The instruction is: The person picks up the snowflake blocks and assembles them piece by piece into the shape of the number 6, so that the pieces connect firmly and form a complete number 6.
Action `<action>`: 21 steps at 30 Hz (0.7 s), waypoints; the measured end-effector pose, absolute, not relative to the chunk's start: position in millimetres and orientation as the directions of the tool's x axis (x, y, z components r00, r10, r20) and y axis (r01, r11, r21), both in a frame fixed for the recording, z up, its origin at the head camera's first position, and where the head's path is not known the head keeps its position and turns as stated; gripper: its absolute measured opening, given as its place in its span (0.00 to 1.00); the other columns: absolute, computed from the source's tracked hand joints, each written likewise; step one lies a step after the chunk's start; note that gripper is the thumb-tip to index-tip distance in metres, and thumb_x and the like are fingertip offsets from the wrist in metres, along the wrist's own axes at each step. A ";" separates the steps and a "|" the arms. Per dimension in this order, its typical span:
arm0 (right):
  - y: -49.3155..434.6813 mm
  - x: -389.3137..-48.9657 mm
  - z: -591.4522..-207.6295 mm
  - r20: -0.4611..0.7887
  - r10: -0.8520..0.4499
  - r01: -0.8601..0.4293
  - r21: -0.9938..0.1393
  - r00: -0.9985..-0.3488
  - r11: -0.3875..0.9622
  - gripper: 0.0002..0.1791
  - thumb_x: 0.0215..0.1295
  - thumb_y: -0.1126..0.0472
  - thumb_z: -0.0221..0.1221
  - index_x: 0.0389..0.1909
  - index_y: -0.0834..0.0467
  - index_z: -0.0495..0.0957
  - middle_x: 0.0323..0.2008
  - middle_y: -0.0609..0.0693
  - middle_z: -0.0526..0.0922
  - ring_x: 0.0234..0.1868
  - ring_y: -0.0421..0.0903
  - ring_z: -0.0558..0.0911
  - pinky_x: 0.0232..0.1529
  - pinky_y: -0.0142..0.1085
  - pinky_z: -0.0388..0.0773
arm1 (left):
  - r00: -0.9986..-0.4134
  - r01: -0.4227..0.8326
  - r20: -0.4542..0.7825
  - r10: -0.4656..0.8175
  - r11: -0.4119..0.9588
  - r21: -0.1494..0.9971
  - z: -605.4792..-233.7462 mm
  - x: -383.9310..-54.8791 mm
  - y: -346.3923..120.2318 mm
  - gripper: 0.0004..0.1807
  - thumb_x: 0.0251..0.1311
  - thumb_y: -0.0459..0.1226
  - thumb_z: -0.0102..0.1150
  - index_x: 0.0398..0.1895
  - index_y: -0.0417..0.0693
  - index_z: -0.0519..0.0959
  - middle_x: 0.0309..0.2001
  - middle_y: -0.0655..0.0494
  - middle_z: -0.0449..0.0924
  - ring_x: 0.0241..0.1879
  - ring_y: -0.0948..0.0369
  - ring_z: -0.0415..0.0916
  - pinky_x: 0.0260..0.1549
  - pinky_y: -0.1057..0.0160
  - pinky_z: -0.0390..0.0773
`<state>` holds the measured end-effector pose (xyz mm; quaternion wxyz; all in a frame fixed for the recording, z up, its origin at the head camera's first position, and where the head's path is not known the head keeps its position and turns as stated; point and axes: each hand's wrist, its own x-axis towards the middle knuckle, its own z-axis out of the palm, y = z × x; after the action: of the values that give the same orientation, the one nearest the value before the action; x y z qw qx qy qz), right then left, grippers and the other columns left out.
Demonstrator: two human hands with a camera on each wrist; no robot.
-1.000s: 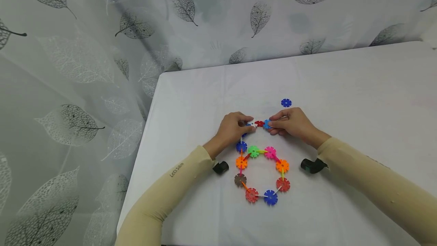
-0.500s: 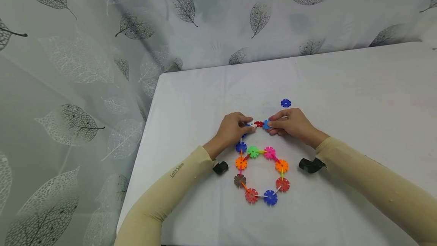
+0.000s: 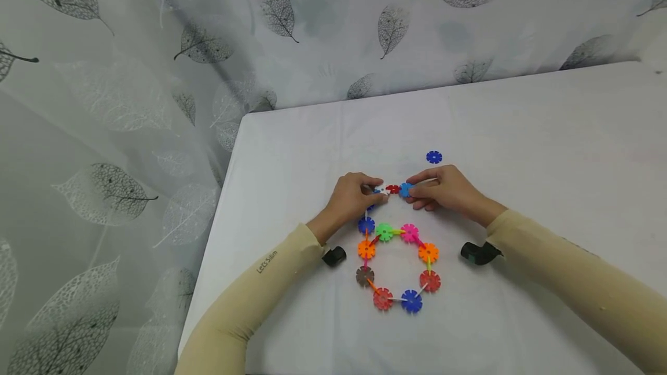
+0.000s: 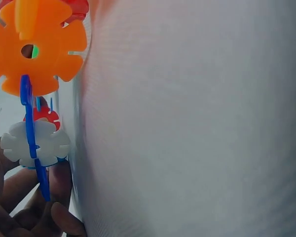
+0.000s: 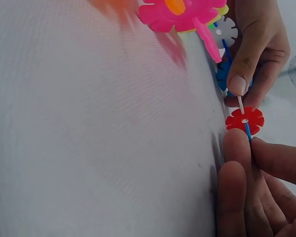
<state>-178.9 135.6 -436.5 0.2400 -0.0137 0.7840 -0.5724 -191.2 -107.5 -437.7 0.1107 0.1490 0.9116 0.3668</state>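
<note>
My left hand pinches a white snowflake disc between thumb and fingers at the far end of a linked chain. A red disc joins it on the right, slotted crosswise in the right wrist view. On the red disc's other side is a light blue disc, gripped by my right hand with thumb and fingertips. The chain runs toward me through a dark blue disc to an orange disc, part of a closed ring of coloured discs. My left hand partly covers the chain's upper bend.
A loose dark blue disc lies just beyond my right hand. The ring's near side has a blue disc and a red disc. Everything lies on a white-covered table, with a leaf-print curtain behind and at left.
Both hands keep hold of the same discs with hardly any movement. The head view has shifted slightly, so the scene sits a little further left.
</note>
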 end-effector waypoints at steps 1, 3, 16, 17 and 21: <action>135.2 -178.8 -436.0 -0.359 -0.298 0.253 -0.905 -0.884 0.341 0.24 0.71 0.60 0.63 0.62 0.69 0.75 0.41 0.60 0.88 0.36 0.49 0.89 0.38 0.36 0.85 | -0.932 0.189 -0.092 0.351 0.686 0.703 -438.4 -191.2 -107.6 0.20 0.59 0.44 0.74 0.54 0.51 0.87 0.41 0.59 0.83 0.37 0.64 0.76 0.37 0.68 0.76; 134.0 -178.5 -435.3 -0.357 -0.295 0.251 -0.906 -0.886 0.342 0.24 0.71 0.60 0.63 0.62 0.70 0.75 0.40 0.60 0.89 0.36 0.48 0.89 0.37 0.35 0.85 | -0.933 0.189 -0.090 0.350 0.685 0.704 -439.5 -191.0 -107.7 0.20 0.59 0.44 0.74 0.53 0.51 0.87 0.43 0.59 0.83 0.37 0.64 0.76 0.38 0.68 0.76; 128.5 -181.8 -433.0 -0.403 -0.273 0.320 -0.898 -0.873 0.303 0.22 0.72 0.63 0.61 0.61 0.72 0.73 0.38 0.58 0.89 0.37 0.45 0.89 0.40 0.32 0.84 | -0.930 0.227 -0.042 0.366 0.660 0.716 -441.5 -190.8 -108.1 0.19 0.59 0.42 0.74 0.52 0.47 0.87 0.37 0.61 0.82 0.35 0.64 0.75 0.36 0.69 0.75; 128.1 -182.0 -432.7 -0.402 -0.276 0.320 -0.899 -0.873 0.299 0.23 0.72 0.64 0.61 0.62 0.73 0.73 0.39 0.58 0.89 0.36 0.45 0.89 0.40 0.32 0.84 | -0.929 0.231 -0.039 0.367 0.662 0.713 -441.3 -190.9 -108.1 0.19 0.59 0.42 0.74 0.52 0.47 0.87 0.37 0.61 0.82 0.35 0.64 0.75 0.36 0.69 0.74; 127.6 -182.5 -433.3 -0.414 -0.274 0.336 -0.896 -0.868 0.289 0.22 0.72 0.64 0.61 0.62 0.73 0.73 0.38 0.58 0.89 0.36 0.45 0.89 0.39 0.31 0.83 | -0.926 0.245 -0.035 0.377 0.666 0.704 -441.4 -191.4 -108.4 0.19 0.59 0.42 0.74 0.53 0.47 0.87 0.37 0.60 0.82 0.34 0.65 0.75 0.36 0.69 0.74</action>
<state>-182.5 127.6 -433.3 0.2558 0.0204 0.7609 -0.5960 -191.4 -108.4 -441.4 0.0888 0.1710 0.9085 0.3709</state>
